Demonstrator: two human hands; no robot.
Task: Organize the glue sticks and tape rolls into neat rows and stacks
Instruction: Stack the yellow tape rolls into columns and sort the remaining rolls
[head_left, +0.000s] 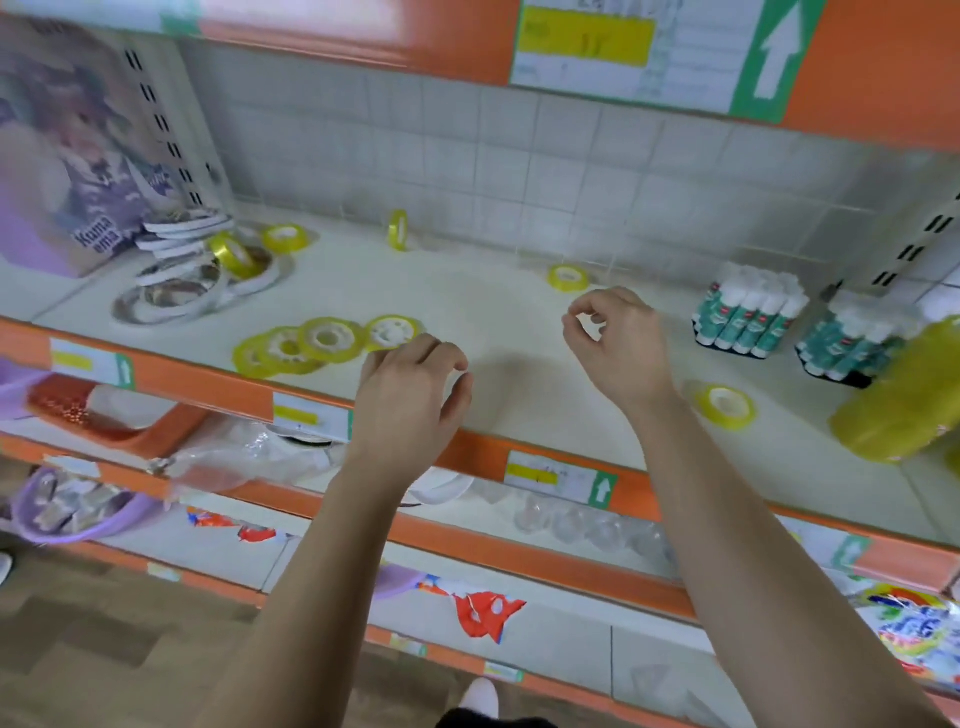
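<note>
Several flat yellow tape rolls (327, 338) lie overlapping in a short row near the shelf's front edge. My left hand (410, 384) hovers at the right end of that row, fingers curled and apart, holding nothing. My right hand (618, 338) is raised over the middle of the shelf with thumb and forefinger pinched into a ring; nothing shows inside it. Single yellow rolls lie at the back (568, 276) and front right (725, 406); one roll (398, 229) stands on edge by the wall. Two packs of glue sticks (748, 317) (852, 343) stand upright at the right.
A loose pile of wide white tape rolls (176, 291) with two yellow rolls (234, 254) sits at the left, beside a purple box (67, 156). A wrapped yellow stack of tape (904, 395) lies at far right. The white shelf (498, 306) has an orange front rail (208, 384).
</note>
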